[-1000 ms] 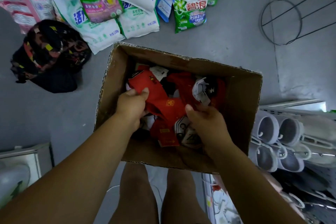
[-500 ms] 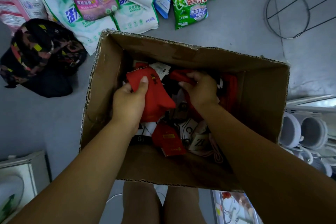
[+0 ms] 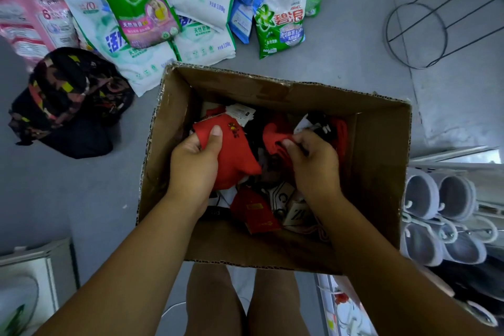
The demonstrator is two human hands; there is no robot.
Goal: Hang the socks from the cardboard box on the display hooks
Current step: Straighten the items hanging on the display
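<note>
A person bends over an open cardboard box set on a grey floor, both hands in a loose heap of packaged socks, mostly red with some black and white pairs and paper labels showing. The left hand grips a bright red sock with a small embroidered motif near its top, thumb laid across the fabric and fingers curled beneath it. The right hand pinches a fold of a second red sock between thumb and curled fingers, above the middle of the box. Half a second earlier the right hand lay palm down over the red socks towards the back of the box; it has since drawn slightly back and gathered the cloth into a pinch. The left hand's hold on its sock is unchanged. Detergent bags and a dark patterned bag lie beyond the box, a wire stand to the right.
</note>
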